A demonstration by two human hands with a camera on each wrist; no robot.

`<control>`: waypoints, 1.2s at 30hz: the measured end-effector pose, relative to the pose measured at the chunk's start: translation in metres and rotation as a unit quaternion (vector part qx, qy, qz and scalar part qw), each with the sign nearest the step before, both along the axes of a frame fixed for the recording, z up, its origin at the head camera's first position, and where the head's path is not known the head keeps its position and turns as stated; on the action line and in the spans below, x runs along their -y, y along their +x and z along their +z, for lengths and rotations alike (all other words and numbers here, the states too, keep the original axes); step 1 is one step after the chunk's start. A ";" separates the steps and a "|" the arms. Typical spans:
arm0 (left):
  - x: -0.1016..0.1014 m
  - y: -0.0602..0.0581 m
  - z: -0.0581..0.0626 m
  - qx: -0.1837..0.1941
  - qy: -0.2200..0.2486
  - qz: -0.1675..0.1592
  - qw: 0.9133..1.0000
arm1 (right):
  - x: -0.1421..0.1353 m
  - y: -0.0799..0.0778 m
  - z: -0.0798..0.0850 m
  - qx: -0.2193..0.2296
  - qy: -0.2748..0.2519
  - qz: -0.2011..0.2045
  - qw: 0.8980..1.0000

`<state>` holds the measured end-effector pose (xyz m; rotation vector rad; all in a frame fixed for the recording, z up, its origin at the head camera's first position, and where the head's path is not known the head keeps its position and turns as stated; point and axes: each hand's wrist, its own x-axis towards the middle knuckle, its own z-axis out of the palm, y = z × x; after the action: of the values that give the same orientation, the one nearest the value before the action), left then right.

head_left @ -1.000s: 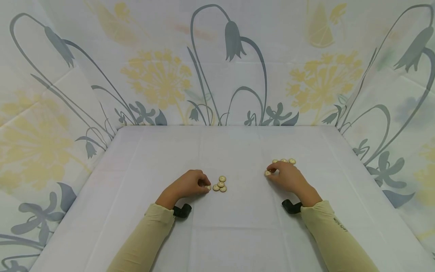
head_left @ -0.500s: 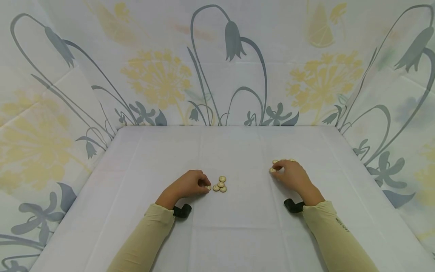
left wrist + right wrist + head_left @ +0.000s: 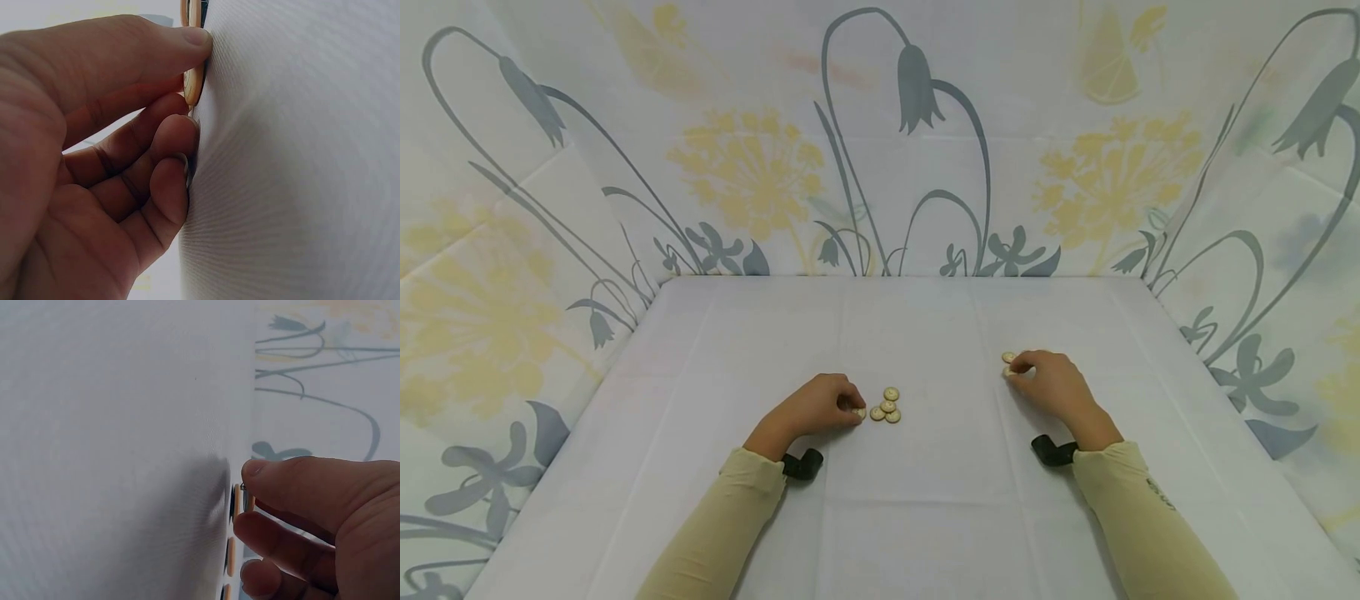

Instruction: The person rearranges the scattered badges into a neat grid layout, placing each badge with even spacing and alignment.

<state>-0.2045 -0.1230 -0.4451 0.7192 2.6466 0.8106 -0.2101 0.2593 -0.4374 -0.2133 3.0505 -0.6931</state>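
Observation:
My left hand (image 3: 817, 406) pinches a small round cream wooden disc (image 3: 860, 413) low at the tabletop; in the left wrist view the disc's edge (image 3: 193, 89) shows below the thumb, other fingers curled. To its right lies a cluster of similar marked discs (image 3: 888, 407), one overlapping its neighbours. Farther right and back, my right hand (image 3: 1055, 387) holds another disc (image 3: 1007, 372) between thumb and finger. Just behind it sits a disc (image 3: 1008, 357). In the right wrist view several discs (image 3: 231, 556) lie on the cloth beyond the fingers; in the head view the hand hides most of these.
White cloth (image 3: 925, 533) covers the table, with faint creases. Printed floral fabric (image 3: 880, 167) rises at the back and both sides. A black wrist mount (image 3: 803, 465) sits on the left wrist, another wrist mount (image 3: 1054, 451) on the right.
My right hand has moved right and slightly back with its disc, covering more of the discs there. The left hand and the middle cluster have stayed in place.

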 end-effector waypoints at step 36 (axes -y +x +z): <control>0.000 0.001 -0.001 -0.001 0.003 0.002 1.000 | -0.005 -0.010 0.000 0.034 0.021 -0.005 0.999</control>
<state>-0.2038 -0.1235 -0.4460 0.7185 2.6495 0.8205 -0.2205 0.2642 -0.4373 -0.1705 2.9999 -0.6214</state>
